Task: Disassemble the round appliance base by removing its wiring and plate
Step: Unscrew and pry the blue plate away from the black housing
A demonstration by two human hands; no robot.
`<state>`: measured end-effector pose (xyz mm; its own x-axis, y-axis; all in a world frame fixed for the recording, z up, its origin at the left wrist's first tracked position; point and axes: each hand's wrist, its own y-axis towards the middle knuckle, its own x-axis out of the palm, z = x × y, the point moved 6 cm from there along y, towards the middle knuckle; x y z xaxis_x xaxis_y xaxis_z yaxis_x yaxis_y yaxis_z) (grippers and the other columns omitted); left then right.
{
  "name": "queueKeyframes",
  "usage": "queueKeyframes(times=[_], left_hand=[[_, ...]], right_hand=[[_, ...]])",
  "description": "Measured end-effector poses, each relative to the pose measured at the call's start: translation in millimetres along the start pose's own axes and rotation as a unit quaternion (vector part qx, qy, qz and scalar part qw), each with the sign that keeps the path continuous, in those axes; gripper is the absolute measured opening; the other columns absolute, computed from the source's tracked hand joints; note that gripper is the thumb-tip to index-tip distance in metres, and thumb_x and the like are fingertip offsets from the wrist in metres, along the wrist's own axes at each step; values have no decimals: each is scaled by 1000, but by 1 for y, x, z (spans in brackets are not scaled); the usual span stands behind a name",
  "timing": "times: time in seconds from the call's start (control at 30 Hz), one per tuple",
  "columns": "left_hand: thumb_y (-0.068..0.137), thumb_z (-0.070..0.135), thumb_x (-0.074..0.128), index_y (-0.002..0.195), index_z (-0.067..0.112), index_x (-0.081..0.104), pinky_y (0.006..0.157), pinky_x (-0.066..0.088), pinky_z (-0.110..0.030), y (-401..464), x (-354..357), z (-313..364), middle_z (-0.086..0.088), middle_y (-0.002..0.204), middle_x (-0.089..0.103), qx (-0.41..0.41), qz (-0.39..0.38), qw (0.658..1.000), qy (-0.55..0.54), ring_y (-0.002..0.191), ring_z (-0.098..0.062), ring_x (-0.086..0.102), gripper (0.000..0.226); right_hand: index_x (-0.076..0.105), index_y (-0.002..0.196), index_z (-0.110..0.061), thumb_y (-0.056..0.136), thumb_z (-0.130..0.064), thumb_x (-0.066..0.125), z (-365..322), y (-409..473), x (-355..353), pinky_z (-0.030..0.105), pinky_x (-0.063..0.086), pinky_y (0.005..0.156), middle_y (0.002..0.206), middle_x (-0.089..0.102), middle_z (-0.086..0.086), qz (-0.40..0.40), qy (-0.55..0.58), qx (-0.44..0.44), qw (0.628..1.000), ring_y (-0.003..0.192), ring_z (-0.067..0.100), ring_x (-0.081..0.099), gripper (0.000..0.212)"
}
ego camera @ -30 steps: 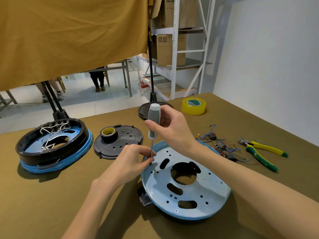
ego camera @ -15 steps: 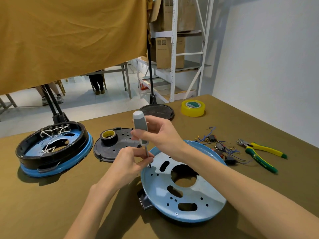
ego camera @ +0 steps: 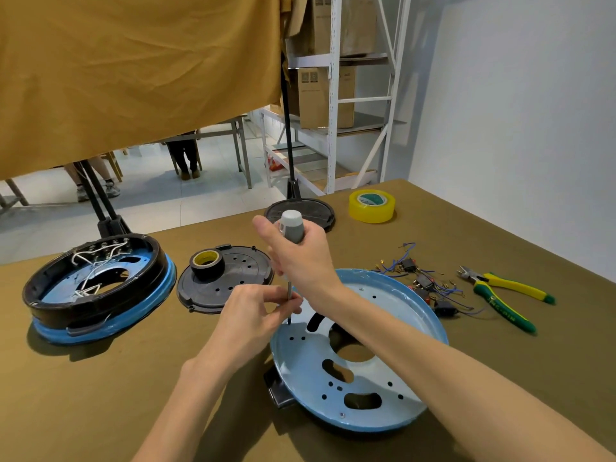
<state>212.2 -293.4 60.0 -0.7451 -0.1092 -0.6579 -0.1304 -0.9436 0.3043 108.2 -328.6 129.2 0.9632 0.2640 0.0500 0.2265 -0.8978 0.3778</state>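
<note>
Blue plate (ego camera: 376, 388) under screwdriver (ego camera: 290, 258), white wiring (ego camera: 90, 261) inside second base (ego camera: 96, 288)

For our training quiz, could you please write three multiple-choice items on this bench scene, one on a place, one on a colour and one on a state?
1. Where does the black tape roll sit?
A. on the black perforated cover
B. on the pliers
C. inside the blue plate

2. What colour is the screwdriver handle?
A. red
B. grey
C. yellow

3. What is the right hand doing?
A. resting flat on the table
B. holding the pliers
C. gripping the screwdriver

Answers: 1 A, the roll stands on the cover's top; 2 B, the handle above the fist is grey; 3 C, its fingers wrap the handle while the left hand pinches the shaft over the blue plate.
</note>
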Motion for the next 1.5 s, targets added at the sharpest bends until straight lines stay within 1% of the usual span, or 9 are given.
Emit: queueKeyframes(times=[0.2, 0.47, 0.63, 0.8, 1.07, 1.17, 1.3, 1.4, 1.5], left_hand=[[92, 42, 72, 82, 37, 79, 79, 58, -43, 1, -2, -3, 29, 83, 74, -3, 29, 1000, 8, 82, -9, 70, 13], [99, 35, 67, 104, 37, 78, 95, 52, -29, 5, -4, -4, 31, 101, 73, -17, -72, 997, -30, 104, 10, 64, 13], [97, 28, 70, 101, 35, 80, 100, 53, -35, 4, -7, -2, 26, 103, 75, 3, -58, 996, -61, 108, 5, 66, 14], [93, 30, 75, 98, 34, 82, 93, 57, -31, 1, -9, -9, 21, 98, 77, -10, -43, 995, -95, 102, 0, 71, 10], [90, 28, 78, 94, 36, 82, 76, 56, -14, -2, -11, -7, 19, 86, 78, 6, -13, 996, -90, 87, -1, 74, 9], [82, 40, 80, 85, 38, 82, 72, 57, -18, -3, -14, -7, 16, 82, 78, 1, 4, 995, -104, 83, -6, 74, 4], [74, 52, 77, 80, 33, 80, 70, 60, -25, -1, -14, -3, 13, 78, 77, 11, 16, 995, -95, 77, -10, 74, 20], [74, 52, 79, 75, 30, 77, 69, 61, -29, 1, -14, -4, 10, 76, 76, 6, 24, 996, -88, 74, -12, 73, 22], [77, 43, 85, 74, 28, 75, 70, 59, -29, 0, -12, -5, 10, 75, 75, 1, 27, 997, -78, 74, -11, 72, 18]], right_hand=[[47, 77, -11, 97, -32, 68, 1, 10, 3, 27, 41, 54, 60, 46, 1, -127, 34, 59, 989, 51, 15, 39, 36], [52, 85, -14, 89, -24, 75, 11, 9, -8, 25, 50, 67, 75, 54, 7, -132, 149, 121, 972, 68, 17, 56, 26], [59, 83, -16, 69, -37, 82, 8, 6, -9, 23, 53, 70, 77, 61, 7, -154, 174, 131, 964, 72, 16, 61, 34], [67, 97, -4, 79, -36, 78, 8, 5, -9, 32, 53, 83, 82, 68, 8, -179, 149, 130, 964, 81, 21, 66, 39], [66, 94, -18, 74, -40, 90, -17, 1, -28, 21, 55, 67, 85, 72, -2, 25, -137, -48, 989, 74, 10, 67, 39], [73, 103, -10, 85, -20, 83, -26, 2, -22, 26, 59, 76, 92, 77, 2, -71, -85, -51, 993, 83, 14, 72, 23], [60, 130, 3, 104, -12, 55, -17, -8, -14, 41, 52, 102, 107, 70, 14, -165, 58, 39, 984, 104, 27, 67, 31], [57, 129, 1, 103, -22, 49, -15, -12, 0, 33, 47, 86, 96, 61, 9, -176, 159, 103, 966, 86, 18, 56, 36], [53, 121, -7, 94, -33, 65, -9, -10, 6, 31, 47, 72, 86, 62, 4, -143, 120, 101, 977, 73, 15, 55, 40]])
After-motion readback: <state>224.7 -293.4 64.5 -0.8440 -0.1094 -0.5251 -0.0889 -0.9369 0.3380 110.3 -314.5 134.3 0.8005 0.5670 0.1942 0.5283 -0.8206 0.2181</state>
